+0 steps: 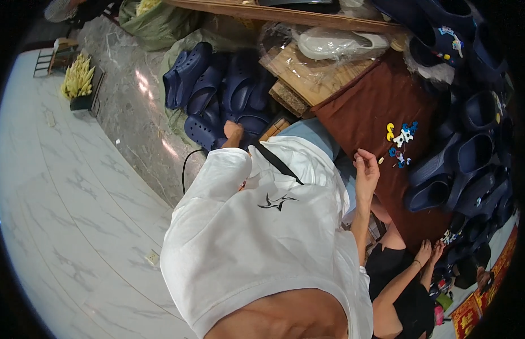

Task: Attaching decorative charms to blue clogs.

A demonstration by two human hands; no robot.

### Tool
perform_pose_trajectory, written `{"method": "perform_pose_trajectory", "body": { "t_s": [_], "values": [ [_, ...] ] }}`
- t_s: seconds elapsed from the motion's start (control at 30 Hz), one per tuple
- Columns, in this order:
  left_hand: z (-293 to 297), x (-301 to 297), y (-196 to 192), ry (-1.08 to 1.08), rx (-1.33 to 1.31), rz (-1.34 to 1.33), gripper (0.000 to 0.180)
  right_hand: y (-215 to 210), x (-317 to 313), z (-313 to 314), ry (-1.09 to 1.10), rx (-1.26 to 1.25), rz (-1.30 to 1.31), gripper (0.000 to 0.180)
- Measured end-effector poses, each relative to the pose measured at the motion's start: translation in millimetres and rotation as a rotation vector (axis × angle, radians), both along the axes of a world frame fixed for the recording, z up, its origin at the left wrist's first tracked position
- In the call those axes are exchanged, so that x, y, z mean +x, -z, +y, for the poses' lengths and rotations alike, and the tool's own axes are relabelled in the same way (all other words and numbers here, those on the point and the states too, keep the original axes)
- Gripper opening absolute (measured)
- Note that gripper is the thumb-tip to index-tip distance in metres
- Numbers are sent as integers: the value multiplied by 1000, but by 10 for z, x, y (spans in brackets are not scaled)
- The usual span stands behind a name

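Observation:
On the left, my left hand (233, 132) is closed at the edge of a navy foam clog (252, 123) in a heap; its fingertips are partly hidden. Another perforated navy clog (200, 132) lies just left of it. My right hand (366, 168) hovers at the near edge of a brown cloth (353, 107), fingers loosely bent and apart, holding nothing. Small colourful charms (402, 135) in white, blue and yellow lie scattered on the cloth beyond that hand.
Many navy clogs (471, 152) are piled along the right of the cloth. A clear-wrapped white clog (341, 44) rests on a wooden board (324, 85) ahead. At lower right, a co-worker's hands (431, 251) are near more charms. A green sack (155, 25) stands at the far left.

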State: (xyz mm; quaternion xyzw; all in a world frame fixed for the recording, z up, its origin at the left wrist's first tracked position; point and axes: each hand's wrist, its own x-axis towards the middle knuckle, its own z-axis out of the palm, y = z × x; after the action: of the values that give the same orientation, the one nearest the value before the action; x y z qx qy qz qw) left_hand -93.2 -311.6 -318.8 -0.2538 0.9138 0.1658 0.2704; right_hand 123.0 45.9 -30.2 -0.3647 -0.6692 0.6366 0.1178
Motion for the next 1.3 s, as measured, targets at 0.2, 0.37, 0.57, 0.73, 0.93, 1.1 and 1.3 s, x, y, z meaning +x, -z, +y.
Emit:
{"method": "perform_pose_trajectory", "body": {
  "t_s": [0.2, 0.37, 0.57, 0.73, 0.93, 1.1, 1.3],
  "values": [
    [-83, -72, 59, 151, -93, 18, 44, 97, -36, 4, -39, 123, 14, 15],
    [-511, -143, 379, 286, 76, -122, 29, 85, -50, -30, 0, 154, -9, 15],
    [-1212, -299, 39, 10, 286, -164, 21, 2, -16, -41, -30, 163, -1, 16],
    [-862, -515, -1149, 159, 32, 121, 37, -176, -16, 3, 73, 258, 7, 15],
    [-970, -897, -2068, 713, -417, 418, 40, -173, -151, 504, 85, 1018, -27, 27],
    [-1124, -1340, -2765, 558, -60, 12, 32, -16, -287, 757, -14, 1246, -106, 37],
    [-869, -1392, -2948, 293, 645, -153, 34, 182, -188, 889, -3, 1182, -121, 31]
  ]
}}
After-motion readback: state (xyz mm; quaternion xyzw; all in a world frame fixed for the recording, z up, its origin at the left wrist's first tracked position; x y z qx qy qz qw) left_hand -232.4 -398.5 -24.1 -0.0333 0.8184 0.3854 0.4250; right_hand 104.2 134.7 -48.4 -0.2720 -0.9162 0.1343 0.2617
